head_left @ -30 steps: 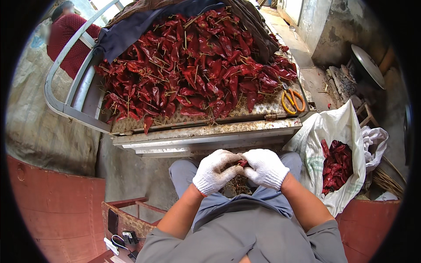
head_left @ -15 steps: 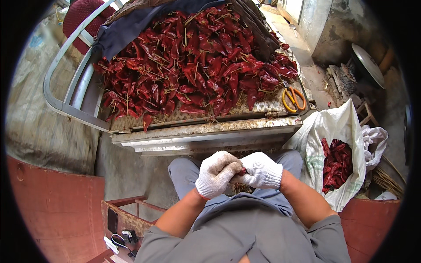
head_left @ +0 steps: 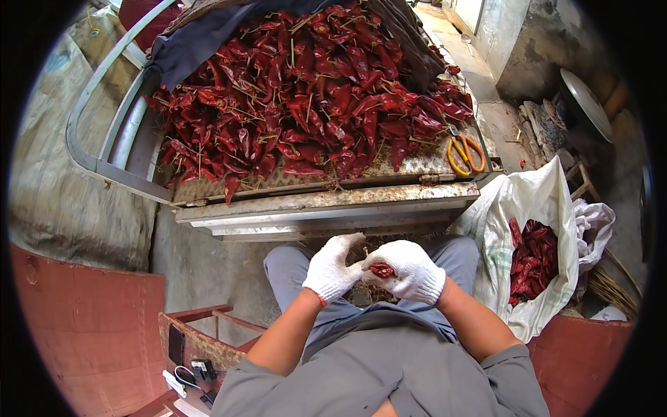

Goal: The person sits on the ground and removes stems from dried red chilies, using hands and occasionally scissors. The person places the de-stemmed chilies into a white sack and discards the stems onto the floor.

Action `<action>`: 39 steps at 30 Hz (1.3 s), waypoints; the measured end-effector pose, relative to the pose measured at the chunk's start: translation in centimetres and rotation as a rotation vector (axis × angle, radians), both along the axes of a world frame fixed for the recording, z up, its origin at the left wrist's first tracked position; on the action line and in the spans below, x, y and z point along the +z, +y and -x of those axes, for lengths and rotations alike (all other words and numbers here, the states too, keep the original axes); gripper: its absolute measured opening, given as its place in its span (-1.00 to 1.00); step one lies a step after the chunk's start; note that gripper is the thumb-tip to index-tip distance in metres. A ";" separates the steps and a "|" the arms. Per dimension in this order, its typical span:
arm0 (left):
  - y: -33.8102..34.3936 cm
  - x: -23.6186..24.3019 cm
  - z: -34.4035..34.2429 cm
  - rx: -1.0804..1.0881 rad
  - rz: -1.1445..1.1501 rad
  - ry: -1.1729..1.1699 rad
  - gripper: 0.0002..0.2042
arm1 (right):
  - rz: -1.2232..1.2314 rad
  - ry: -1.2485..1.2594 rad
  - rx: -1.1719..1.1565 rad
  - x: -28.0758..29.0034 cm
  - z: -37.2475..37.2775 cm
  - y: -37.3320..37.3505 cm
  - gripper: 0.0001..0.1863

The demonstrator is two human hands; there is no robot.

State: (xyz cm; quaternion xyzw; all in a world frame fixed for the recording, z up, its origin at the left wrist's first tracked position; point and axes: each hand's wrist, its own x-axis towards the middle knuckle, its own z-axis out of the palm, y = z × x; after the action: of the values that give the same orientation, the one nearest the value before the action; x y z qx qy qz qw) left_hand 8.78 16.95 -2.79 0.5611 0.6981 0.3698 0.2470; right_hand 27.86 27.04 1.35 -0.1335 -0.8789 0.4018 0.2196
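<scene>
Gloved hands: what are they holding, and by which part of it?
A dried red chili, gripped in the right hand around its body; the left hand's fingers touch its end.

Your gloves (head_left: 410,271) are white knit, chili (head_left: 381,270) dark red, scissors (head_left: 465,154) w/ orange-yellow handles, sack (head_left: 538,201) white, trousers (head_left: 292,267) grey-blue.

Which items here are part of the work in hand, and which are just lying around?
In use: left hand, right hand, dried red chili, chili pile, white sack of chilies.
Lying about: orange scissors, dark cloth, round metal lid.
</scene>
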 end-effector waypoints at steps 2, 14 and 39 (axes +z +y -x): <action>0.4 0.0 0.3 0.007 -0.049 0.148 -0.66 | 0.018 -0.003 -0.062 0.1 -0.6 0.3 -0.71; 5.5 0.3 1.2 0.052 -0.114 0.058 -0.70 | 0.544 0.103 -0.254 2.0 -6.8 0.7 -0.60; 7.2 -2.2 7.0 0.368 -0.251 0.268 -0.84 | 0.300 -0.075 -0.568 -1.8 -4.6 2.3 -0.64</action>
State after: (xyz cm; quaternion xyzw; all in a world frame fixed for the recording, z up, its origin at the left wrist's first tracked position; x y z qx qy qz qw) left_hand 1.75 24.16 -5.03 0.4950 0.7634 0.4148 0.0094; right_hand 32.43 29.33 -0.43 -0.4190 -0.7450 0.4442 0.2684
